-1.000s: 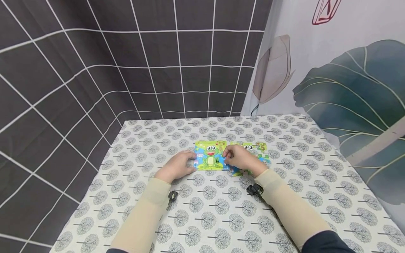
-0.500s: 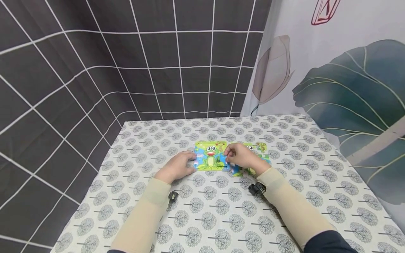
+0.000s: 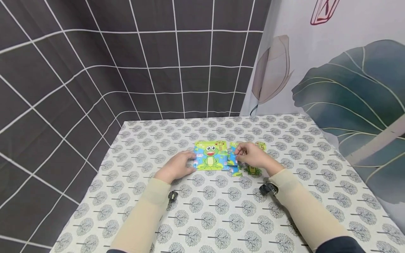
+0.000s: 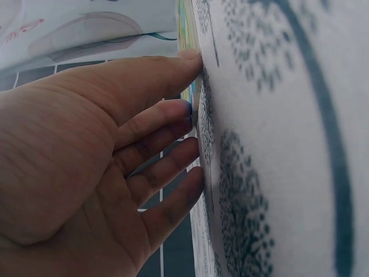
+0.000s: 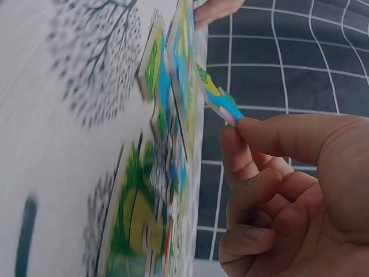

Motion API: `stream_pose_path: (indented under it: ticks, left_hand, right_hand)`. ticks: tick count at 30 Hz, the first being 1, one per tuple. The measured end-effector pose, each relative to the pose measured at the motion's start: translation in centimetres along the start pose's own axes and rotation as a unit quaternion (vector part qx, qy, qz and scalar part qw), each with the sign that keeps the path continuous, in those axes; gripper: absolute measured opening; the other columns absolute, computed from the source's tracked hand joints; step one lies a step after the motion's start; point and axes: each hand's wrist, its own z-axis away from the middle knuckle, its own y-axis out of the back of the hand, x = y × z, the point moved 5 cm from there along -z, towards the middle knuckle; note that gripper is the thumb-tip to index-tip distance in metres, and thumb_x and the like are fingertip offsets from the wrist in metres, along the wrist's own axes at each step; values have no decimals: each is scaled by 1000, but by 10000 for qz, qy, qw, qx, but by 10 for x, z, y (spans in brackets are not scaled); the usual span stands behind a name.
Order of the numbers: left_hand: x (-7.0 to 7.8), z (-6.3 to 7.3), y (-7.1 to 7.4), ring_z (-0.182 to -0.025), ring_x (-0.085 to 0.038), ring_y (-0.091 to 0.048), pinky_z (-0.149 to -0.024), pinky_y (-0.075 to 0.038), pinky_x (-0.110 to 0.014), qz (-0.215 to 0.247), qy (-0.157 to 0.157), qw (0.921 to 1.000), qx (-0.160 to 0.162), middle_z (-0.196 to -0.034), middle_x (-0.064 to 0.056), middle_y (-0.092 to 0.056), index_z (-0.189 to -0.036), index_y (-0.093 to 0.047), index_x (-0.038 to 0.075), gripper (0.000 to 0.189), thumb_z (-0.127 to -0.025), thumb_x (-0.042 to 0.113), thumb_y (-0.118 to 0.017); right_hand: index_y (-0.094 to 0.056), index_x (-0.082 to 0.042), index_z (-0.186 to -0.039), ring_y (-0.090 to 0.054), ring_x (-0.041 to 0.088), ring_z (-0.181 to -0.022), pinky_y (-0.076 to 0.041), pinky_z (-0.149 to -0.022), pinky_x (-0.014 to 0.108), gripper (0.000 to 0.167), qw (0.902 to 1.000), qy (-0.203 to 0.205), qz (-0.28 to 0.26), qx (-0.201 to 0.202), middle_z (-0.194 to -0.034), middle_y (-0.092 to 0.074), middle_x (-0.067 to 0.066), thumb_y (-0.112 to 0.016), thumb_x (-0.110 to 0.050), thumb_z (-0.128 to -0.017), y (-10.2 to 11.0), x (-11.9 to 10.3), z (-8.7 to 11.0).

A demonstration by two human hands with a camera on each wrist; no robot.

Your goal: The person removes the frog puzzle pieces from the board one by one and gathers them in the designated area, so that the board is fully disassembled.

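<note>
A rectangular picture board with a green cartoon frog lies flat on the tablecloth in the head view. At its left edge rests my left hand, thumb and fingers spread apart, fingertips at the edge and the cloth. Just right of the board, my right hand pinches a blue, yellow and green jigsaw piece between thumb and index finger. In the right wrist view the piece is tilted and held above the table. Several loose jigsaw pieces with frog parts lie beneath and around the right hand, which partly covers them in the head view.
The tablecloth has a tree print. A dark curtain with a white grid hangs behind and to the left, a pale leaf-patterned curtain to the right. Each wrist wears a small black camera.
My right hand has moved right, away from the board's right edge, with the jigsaw piece in its fingers. The left hand has stayed at the board's left edge.
</note>
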Motion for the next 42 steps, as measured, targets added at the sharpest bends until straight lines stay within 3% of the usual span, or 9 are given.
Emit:
stream_pose_path:
  ticks: [17,28,31,42]
  left_hand:
    - [-1,0,-1,-147,-27,-45,-125,-31,-41,-183,-94,9998,1,-157,-6,-52,-145,-61,11,62,-90,28,-84]
    - [-1,0,-1,-147,-27,-45,-125,-31,-41,-114,-47,9999,11,-156,-6,-53,-145,-62,11,61,-90,28,-84]
    - [-1,0,-1,-147,-27,-44,-125,-30,-41,-118,-37,9999,-6,-157,-6,-52,-145,-62,11,61,-90,28,-84]
    - [-1,0,-1,-148,-26,-44,-125,-30,-40,-101,-23,9999,39,-156,-5,-52,-145,-62,12,61,-90,28,-84]
  right_hand:
    - [-72,-6,-99,-60,21,-75,-53,-58,27,7,9994,-266,-59,225,-88,-68,6,-75,-8,-92,39,39,43]
    - [-72,-4,-98,-65,26,-78,-54,-67,28,6,9993,-316,-116,142,-85,-70,7,-73,-6,-93,64,65,77]
    - [-72,-4,-99,-63,23,-79,-54,-69,27,7,9991,-412,-74,68,-85,-69,7,-73,-7,-93,68,70,84]
    - [-71,0,-104,-60,19,-72,-54,-57,27,12,9970,-684,-312,-191,-86,-67,10,-71,-6,-93,67,86,93]
